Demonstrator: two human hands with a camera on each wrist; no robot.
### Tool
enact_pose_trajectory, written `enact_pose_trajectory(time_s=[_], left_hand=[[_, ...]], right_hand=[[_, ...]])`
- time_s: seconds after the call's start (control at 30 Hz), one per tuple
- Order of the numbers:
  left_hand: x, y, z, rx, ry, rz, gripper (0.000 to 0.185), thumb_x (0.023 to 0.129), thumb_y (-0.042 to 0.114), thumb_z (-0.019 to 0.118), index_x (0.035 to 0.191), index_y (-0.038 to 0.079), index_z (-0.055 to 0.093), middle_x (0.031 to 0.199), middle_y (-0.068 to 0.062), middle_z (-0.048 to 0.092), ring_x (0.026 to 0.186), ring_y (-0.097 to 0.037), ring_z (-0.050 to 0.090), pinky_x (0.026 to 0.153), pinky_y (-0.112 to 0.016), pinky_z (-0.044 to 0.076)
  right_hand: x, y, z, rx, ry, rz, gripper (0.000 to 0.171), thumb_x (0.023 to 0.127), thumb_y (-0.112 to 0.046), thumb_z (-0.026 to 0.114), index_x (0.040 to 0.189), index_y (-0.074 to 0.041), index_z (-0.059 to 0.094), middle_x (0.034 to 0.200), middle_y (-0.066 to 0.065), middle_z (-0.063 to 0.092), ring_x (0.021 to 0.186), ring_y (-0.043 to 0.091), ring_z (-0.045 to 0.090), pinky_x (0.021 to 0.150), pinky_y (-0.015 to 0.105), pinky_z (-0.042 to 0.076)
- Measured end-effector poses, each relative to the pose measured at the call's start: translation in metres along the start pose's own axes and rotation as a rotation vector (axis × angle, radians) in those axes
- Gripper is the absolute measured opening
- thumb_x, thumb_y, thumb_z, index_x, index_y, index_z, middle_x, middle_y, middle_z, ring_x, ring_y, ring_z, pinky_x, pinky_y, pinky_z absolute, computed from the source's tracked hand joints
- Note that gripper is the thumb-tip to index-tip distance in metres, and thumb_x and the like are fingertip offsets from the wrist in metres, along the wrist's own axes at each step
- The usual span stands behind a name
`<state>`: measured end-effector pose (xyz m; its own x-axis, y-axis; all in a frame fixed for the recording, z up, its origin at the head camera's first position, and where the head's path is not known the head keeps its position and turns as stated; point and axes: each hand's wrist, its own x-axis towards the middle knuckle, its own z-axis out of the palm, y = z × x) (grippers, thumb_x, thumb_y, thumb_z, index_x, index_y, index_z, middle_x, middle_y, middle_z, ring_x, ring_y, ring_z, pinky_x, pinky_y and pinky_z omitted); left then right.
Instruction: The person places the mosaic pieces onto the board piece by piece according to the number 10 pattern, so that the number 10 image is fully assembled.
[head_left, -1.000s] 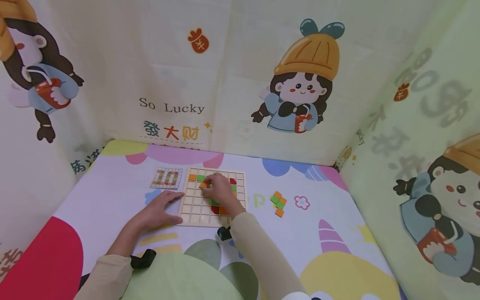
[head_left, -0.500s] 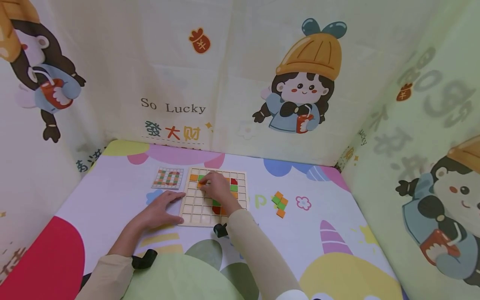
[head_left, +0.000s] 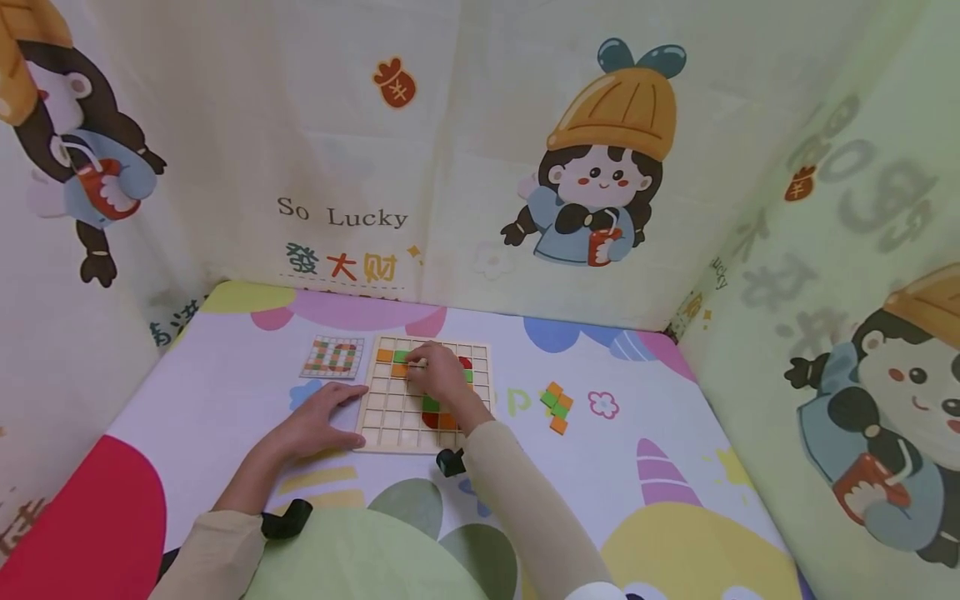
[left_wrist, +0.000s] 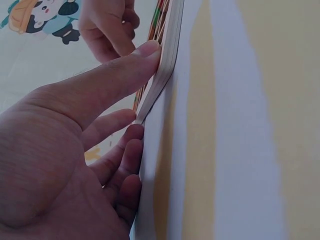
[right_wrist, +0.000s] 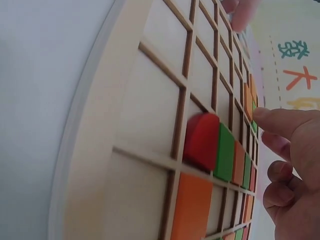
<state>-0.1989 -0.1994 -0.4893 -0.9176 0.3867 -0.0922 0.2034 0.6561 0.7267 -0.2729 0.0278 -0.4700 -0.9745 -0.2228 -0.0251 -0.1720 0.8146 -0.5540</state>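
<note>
Flatly, left hand point(head_left: 318, 421) steadies gridded wooden board point(head_left: 390, 417).

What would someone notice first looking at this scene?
A wooden grid board mid-table, partly filled with orange, green and red tiles. The right hand reaches over its far rows while the left hand braces its left edge. Loose tiles lie to the right, a pattern card to the left.

Hands: two — left hand point(head_left: 318, 423) and right hand point(head_left: 438, 377)
Square wooden grid boards point(head_left: 390, 417): one
Square printed pattern cards point(head_left: 333, 356): one, upper left of the board
Loose orange and green square tiles point(head_left: 557, 407): one cluster — right of centre, roughly six
</note>
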Motion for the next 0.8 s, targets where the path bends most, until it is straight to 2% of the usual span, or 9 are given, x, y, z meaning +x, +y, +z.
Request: enact_pose_trajectory(time_s=[0.2, 0.33, 0.57, 0.8], left_hand=[[-0.001, 0.001, -0.001, -0.008, -0.001, 0.010, 0.083, 0.075, 0.038, 0.082, 0.145, 0.015, 0.045, 0.142, -0.019, 0.042, 0.129, -0.039, 0.040, 0.104, -0.059, 0.037], [-0.001, 0.002, -0.002, -0.007, -0.006, 0.009, 0.083, 0.075, 0.038, 0.082, 0.145, 0.014, 0.044, 0.142, -0.019, 0.042, 0.128, -0.039, 0.041, 0.104, -0.060, 0.037], [0.000, 0.002, -0.002, -0.004, -0.005, -0.004, 0.083, 0.075, 0.037, 0.082, 0.145, 0.014, 0.044, 0.143, -0.019, 0.041, 0.129, -0.040, 0.039, 0.104, -0.060, 0.036], [0.000, 0.002, -0.001, 0.003, -0.005, -0.002, 0.084, 0.075, 0.039, 0.081, 0.146, 0.015, 0.043, 0.142, -0.018, 0.042, 0.129, -0.039, 0.040, 0.104, -0.061, 0.036]], right_hand=[[-0.006, 0.011, -0.010, -0.029, 0.013, -0.014, 0.027, 0.091, -0.027, 0.068, 0.117, -0.022, 0.071, 0.124, -0.004, 0.063, 0.119, 0.017, 0.055, 0.101, 0.034, 0.048], [-0.011, 0.017, -0.017, -0.037, 0.042, -0.006, 0.025, 0.090, -0.025, 0.069, 0.115, -0.020, 0.072, 0.123, -0.003, 0.065, 0.124, 0.020, 0.054, 0.104, 0.038, 0.046], [-0.023, 0.032, -0.027, 0.021, 0.069, 0.021, 0.022, 0.089, -0.023, 0.069, 0.110, -0.017, 0.074, 0.115, -0.002, 0.066, 0.111, 0.020, 0.058, 0.098, 0.039, 0.050], [-0.035, 0.045, -0.037, 0.031, 0.096, 0.043, 0.023, 0.088, -0.023, 0.071, 0.109, -0.015, 0.073, 0.112, 0.000, 0.066, 0.105, 0.020, 0.059, 0.095, 0.040, 0.051]])
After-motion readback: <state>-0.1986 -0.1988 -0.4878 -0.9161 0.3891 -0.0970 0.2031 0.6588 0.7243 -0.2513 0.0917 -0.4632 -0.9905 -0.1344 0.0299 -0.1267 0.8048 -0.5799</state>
